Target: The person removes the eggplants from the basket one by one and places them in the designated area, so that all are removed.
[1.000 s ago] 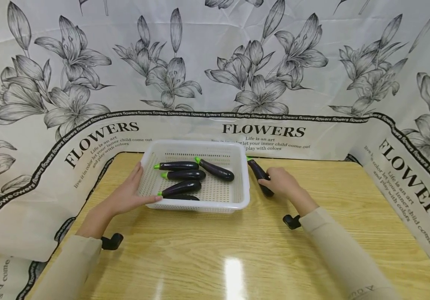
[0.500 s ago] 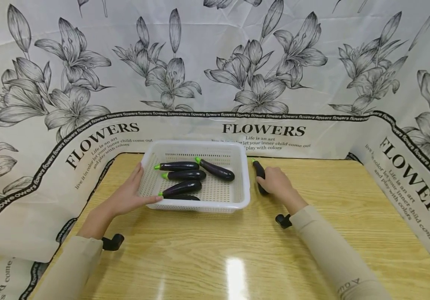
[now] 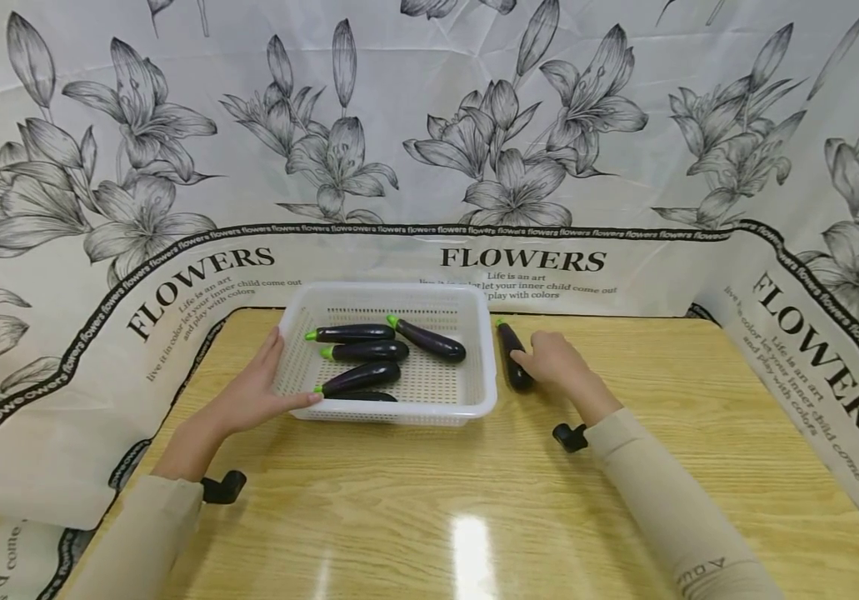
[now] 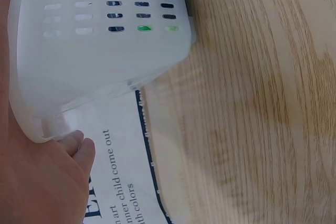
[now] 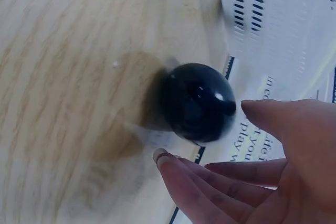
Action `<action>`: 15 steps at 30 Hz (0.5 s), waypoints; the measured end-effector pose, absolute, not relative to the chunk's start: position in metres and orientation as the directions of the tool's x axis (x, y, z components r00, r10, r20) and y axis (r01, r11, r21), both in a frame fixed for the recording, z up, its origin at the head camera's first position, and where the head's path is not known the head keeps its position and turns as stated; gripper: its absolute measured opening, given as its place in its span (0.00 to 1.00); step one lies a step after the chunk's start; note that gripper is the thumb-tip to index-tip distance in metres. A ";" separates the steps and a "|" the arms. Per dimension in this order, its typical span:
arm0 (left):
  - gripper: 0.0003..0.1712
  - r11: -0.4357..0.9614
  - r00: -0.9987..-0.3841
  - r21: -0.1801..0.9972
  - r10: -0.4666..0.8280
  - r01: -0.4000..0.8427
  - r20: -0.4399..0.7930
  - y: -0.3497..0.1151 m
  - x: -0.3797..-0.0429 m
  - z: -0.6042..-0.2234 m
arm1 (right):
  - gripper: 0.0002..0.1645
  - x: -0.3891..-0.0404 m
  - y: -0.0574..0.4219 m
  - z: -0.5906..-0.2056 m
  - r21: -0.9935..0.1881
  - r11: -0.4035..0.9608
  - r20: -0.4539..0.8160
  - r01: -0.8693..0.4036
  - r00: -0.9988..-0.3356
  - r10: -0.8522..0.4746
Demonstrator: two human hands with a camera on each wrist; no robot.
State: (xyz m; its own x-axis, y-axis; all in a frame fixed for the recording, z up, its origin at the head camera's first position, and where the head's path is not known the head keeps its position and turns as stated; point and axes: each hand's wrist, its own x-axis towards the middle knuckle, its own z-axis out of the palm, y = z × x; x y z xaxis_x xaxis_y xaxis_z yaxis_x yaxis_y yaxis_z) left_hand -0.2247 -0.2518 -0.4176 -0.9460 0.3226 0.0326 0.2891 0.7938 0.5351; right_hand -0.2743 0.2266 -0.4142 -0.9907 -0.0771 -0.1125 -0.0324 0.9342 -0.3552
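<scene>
In the head view, my left hand spans the near left corner of a white perforated plastic basket. Its thumb lies along the front rim and the fingers rest against the left side. Inside lie several dark eggplants with bright green stem ends. Right of the basket, another eggplant lies on the table, stem end away from me. My right hand is at its right side. The right wrist view shows this eggplant's round end between thumb and fingers, with gaps around it and the fingers loosely extended.
The wooden table meets a white cloth backdrop printed with flowers and lettering at the back and sides. Black camera mounts sit at both wrists.
The right hand and its eggplant moved left toward the basket, then the hand shifted slightly right as its fingers loosened. The eggplant now lies slanted on the table. The left hand and basket stayed put.
</scene>
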 end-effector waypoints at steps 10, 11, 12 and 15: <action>0.76 0.793 -0.945 0.532 0.324 0.296 0.043 -0.253 -0.227 -0.417 | 0.37 -0.264 0.235 -0.387 -0.352 0.931 -0.114 -0.093 -0.983 -0.142; 0.76 0.791 -0.945 0.536 0.325 0.296 0.043 -0.253 -0.227 -0.417 | 0.38 -0.263 0.236 -0.385 -0.358 0.929 -0.114 -0.098 -0.983 -0.147; 0.76 0.789 -0.945 0.538 0.326 0.296 0.043 -0.253 -0.226 -0.418 | 0.38 -0.261 0.236 -0.382 -0.362 0.926 -0.112 -0.105 -0.981 -0.155; 0.76 0.789 -0.945 0.539 0.324 0.295 0.044 -0.253 -0.226 -0.419 | 0.39 -0.257 0.235 -0.375 -0.391 0.912 -0.111 -0.127 -0.977 -0.183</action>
